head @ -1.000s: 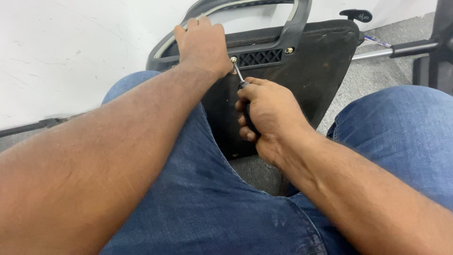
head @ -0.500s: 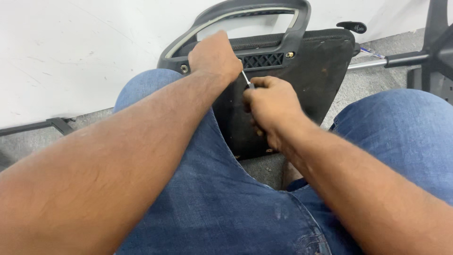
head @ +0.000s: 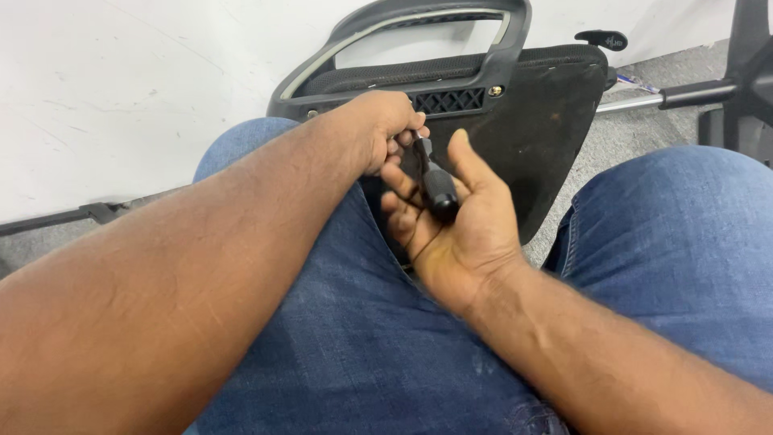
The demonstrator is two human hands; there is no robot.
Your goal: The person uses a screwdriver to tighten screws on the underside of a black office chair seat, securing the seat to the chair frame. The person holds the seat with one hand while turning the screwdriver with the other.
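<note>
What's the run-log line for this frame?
left hand: closed around screwdriver shaft | right hand: palm open, handle resting in it | chair part: black, upright between knees | floor: grey

No packages, labels, signs or screens in view.
</note>
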